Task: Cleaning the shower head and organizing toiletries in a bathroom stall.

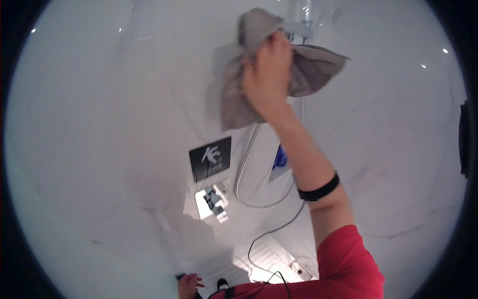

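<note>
My right hand is raised against the white marbled wall, its fingers pressed into a grey cloth. The cloth bunches above the hand and spreads out on both sides of it. Just behind the cloth's upper right edge, part of a shiny wall-mounted shower fitting shows; the cloth and hand hide the rest. From under the cloth a metal shower hose hangs in a loop. Low at the bottom left is my left hand, beside a small dark thing; whether it holds that is unclear.
A black slip-warning sign with writing is on the wall. Below it, a bright patch holds small dark items. A blue item is partly behind my forearm. A black cable runs down near a ribbed floor.
</note>
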Motion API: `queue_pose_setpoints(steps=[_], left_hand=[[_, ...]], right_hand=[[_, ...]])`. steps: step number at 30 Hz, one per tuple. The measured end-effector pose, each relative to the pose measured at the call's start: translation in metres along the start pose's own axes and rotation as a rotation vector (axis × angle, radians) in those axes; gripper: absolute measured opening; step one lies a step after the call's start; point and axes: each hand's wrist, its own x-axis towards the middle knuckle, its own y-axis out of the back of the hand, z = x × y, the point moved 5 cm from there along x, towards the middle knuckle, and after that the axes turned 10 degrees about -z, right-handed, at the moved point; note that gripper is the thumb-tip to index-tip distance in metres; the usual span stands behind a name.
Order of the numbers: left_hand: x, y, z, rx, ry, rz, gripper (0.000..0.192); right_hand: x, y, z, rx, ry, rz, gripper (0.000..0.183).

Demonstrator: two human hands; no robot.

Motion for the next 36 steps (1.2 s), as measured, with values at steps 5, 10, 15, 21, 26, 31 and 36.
queue_pose_setpoints(steps=[5, 10, 15, 21, 26, 31, 36], left_hand=[[0.038, -0.021, 0.011, 0.142, 0.043, -0.228, 0.039], [0.065, -0.021, 0.029, 0.21, 0.056, -0.296, 0.04], [0.076, 0.006, 0.026, 0.183, 0.103, -0.275, 0.037], [0.073, 0.052, 0.023, -0.027, 0.06, -0.063, 0.034], [0.08, 0.035, 0.042, 0.041, -0.013, 0.001, 0.039], [0.093, -0.028, 0.056, 0.104, 0.085, -0.031, 0.044], [0.102, -0.08, 0.079, 0.174, 0.069, -0.095, 0.044]], right_hand=[[0.058, 0.014, 0.077, -0.344, 0.32, -0.166, 0.035], [0.064, 0.0, 0.103, -0.497, 0.497, -0.523, 0.029], [0.051, 0.039, 0.102, -0.413, 0.555, -0.485, 0.023], [0.06, 0.058, 0.136, 0.049, 0.023, -0.125, 0.032], [0.038, -0.003, 0.139, -0.086, 0.453, -0.242, 0.043], [-0.009, 0.017, 0.185, 0.102, 0.303, -0.121, 0.048], [0.118, 0.056, 0.247, 0.455, -0.01, 0.255, 0.036]])
